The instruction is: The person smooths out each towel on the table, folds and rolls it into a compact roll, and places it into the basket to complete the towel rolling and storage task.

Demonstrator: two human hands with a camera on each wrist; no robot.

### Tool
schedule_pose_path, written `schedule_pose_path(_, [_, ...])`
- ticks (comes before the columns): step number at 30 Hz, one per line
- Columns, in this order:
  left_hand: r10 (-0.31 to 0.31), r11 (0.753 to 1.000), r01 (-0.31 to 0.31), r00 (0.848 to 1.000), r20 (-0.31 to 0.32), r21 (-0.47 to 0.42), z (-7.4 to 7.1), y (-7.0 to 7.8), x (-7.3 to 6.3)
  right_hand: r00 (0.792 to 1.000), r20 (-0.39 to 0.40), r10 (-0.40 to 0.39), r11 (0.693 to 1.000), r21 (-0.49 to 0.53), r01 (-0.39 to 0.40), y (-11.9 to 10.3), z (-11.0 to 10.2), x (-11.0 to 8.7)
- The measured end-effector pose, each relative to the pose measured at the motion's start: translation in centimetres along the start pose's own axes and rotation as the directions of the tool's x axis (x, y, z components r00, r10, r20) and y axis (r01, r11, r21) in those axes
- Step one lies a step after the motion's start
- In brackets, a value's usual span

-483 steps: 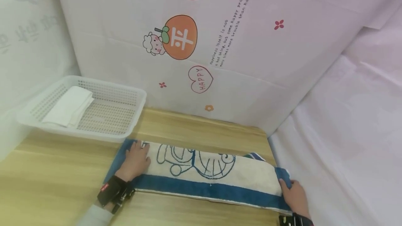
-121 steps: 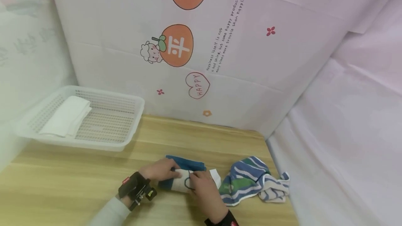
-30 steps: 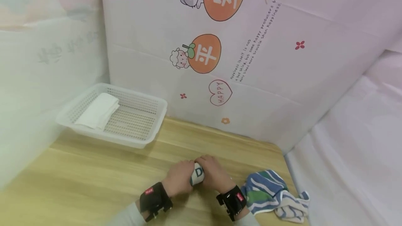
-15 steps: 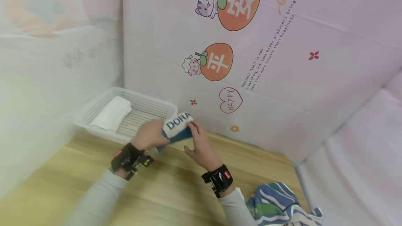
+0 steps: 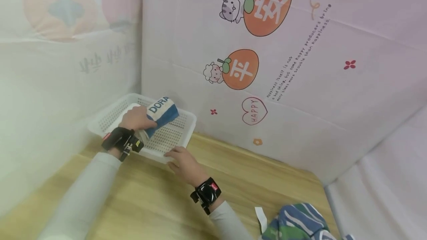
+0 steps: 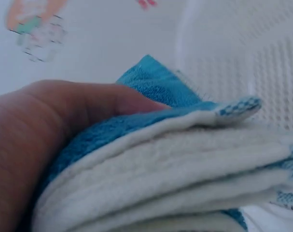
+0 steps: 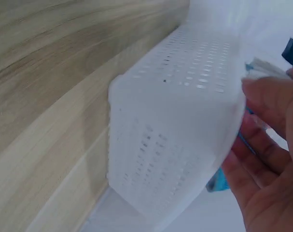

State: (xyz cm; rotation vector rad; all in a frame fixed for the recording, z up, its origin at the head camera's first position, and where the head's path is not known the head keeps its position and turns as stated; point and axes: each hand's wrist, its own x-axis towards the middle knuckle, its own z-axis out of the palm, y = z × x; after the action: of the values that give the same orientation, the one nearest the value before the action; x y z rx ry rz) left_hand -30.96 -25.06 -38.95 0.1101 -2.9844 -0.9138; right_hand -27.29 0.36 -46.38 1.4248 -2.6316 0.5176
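My left hand (image 5: pixel 135 118) grips a folded blue-and-white towel (image 5: pixel 164 113) with the letters DORA showing, over the inside of a white plastic basket (image 5: pixel 191 126). In the left wrist view the thumb lies on the blue face of the towel (image 6: pixel 136 174), whose stacked white layers face the camera. My right hand (image 5: pixel 186 166) is at the basket's near right corner, fingers loosely bent. The right wrist view has its fingertips (image 7: pixel 252 87) right at the rim, with bits of blue towel behind it. A folded white cloth (image 5: pixel 115 118) inside the basket is partly hidden by my left hand.
A crumpled blue, green and white striped towel (image 5: pixel 300 222) lies at the lower right, with a white strip (image 5: pixel 261 218) beside it. The wooden table (image 5: pixel 160 199) meets a printed wall sheet (image 5: pixel 300 129) at the back and white sheets at both sides.
The towel was laid out long, then folded small between both hands. My left hand has since carried it left over the basket. My right hand has left the towel and moved to the rim.
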Motion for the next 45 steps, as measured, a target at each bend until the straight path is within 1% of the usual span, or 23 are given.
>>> schedule_pose_path(2, [-0.013,1.0,0.013,1.0,0.005,0.0,0.5,-0.9,1.3,1.0,-0.008,-0.01,1.0,0.0,0.01,-0.1,0.0,-0.1])
schedule_pose_path(6, [-0.047,0.999,0.046,0.999,0.017,0.022,1.6,-3.3,3.8,1.0,-0.025,-0.013,1.0,0.002,0.013,-0.2,0.2,-0.5])
schedule_pose_path(9, [-0.075,0.996,0.073,0.996,0.051,0.043,2.2,-4.8,5.0,0.999,-0.029,-0.021,1.0,0.004,0.021,-0.3,0.2,-0.8])
schedule_pose_path(13, [-0.091,0.994,0.085,0.992,0.086,0.066,2.6,-5.9,5.8,0.998,-0.044,-0.034,0.999,0.001,0.034,-0.4,0.1,-1.1])
schedule_pose_path(18, [-0.12,0.99,0.11,0.984,0.132,0.086,3.1,-6.3,6.5,0.997,-0.068,-0.026,1.0,-0.007,0.025,-0.2,-0.2,-1.3])
schedule_pose_path(21, [-0.143,0.989,0.134,0.975,0.168,0.066,3.5,-6.5,6.7,0.997,-0.077,-0.019,1.0,0.0,0.02,0.0,-0.3,-1.4])
schedule_pose_path(25, [-0.153,0.988,0.153,0.97,0.19,0.019,3.9,-6.4,6.9,0.996,-0.082,-0.024,1.0,0.002,0.024,0.3,-0.4,-1.5])
schedule_pose_path(29, [-0.126,0.992,0.126,0.973,0.194,0.013,3.9,-5.9,6.8,0.998,-0.062,-0.024,1.0,-0.002,0.024,0.5,-0.6,-1.5])
schedule_pose_path(32, [-0.073,0.997,0.07,0.985,0.159,0.021,3.3,-4.8,5.9,0.999,-0.045,0.016,0.999,0.031,-0.015,0.7,-0.9,-1.5])
schedule_pose_path(34, [-0.006,1.0,0.005,0.993,0.119,0.014,2.8,-3.6,5.0,0.997,-0.052,0.055,0.994,0.094,-0.05,0.8,-1.3,-1.8])
schedule_pose_path(35, [0.041,0.999,-0.041,0.995,0.09,0.0,2.6,-2.9,4.3,0.996,-0.065,0.067,0.99,0.128,-0.058,0.9,-1.6,-2.1])
schedule_pose_path(36, [0.096,0.995,-0.094,0.994,0.06,-0.023,2.6,-2.2,3.6,0.994,-0.08,0.079,0.984,0.169,-0.064,1.0,-1.8,-2.5])
schedule_pose_path(37, [0.155,0.987,-0.153,0.987,0.032,-0.05,2.8,-0.9,2.8,0.991,-0.101,0.093,0.976,0.204,-0.071,1.3,-2.3,-3.4])
schedule_pose_path(38, [0.215,0.973,-0.214,0.977,0.004,-0.086,3.4,0.3,1.9,0.987,-0.122,0.106,0.971,0.229,-0.076,1.5,-2.8,-4.4])
schedule_pose_path(39, [0.277,0.953,-0.279,0.96,-0.032,-0.115,4.1,1.5,0.9,0.982,-0.144,0.121,0.964,0.251,-0.082,1.8,-3.3,-5.5])
schedule_pose_path(40, [0.336,0.928,-0.343,0.939,-0.07,-0.148,5.0,2.7,0.0,0.978,-0.161,0.132,0.962,0.259,-0.087,2.1,-3.6,-6.7])
schedule_pose_path(41, [0.396,0.897,-0.41,0.912,-0.112,-0.166,6.1,3.9,-0.8,0.973,-0.181,0.144,0.96,0.265,-0.093,2.6,-4.0,-7.8])
schedule_pose_path(42, [0.443,0.87,-0.462,0.886,-0.14,-0.174,7.3,5.0,-1.7,0.967,-0.194,0.163,0.957,0.27,-0.107,3.0,-4.3,-9.1])
schedule_pose_path(44, [0.525,0.817,-0.55,0.834,-0.169,-0.174,10.1,7.2,-3.5,0.955,-0.219,0.198,0.955,0.262,-0.138,4.1,-4.8,-11.8])
schedule_pose_path(45, [0.555,0.799,-0.578,0.815,-0.164,-0.169,11.6,8.1,-4.3,0.949,-0.227,0.22,0.951,0.265,-0.157,4.6,-5.0,-13.3])
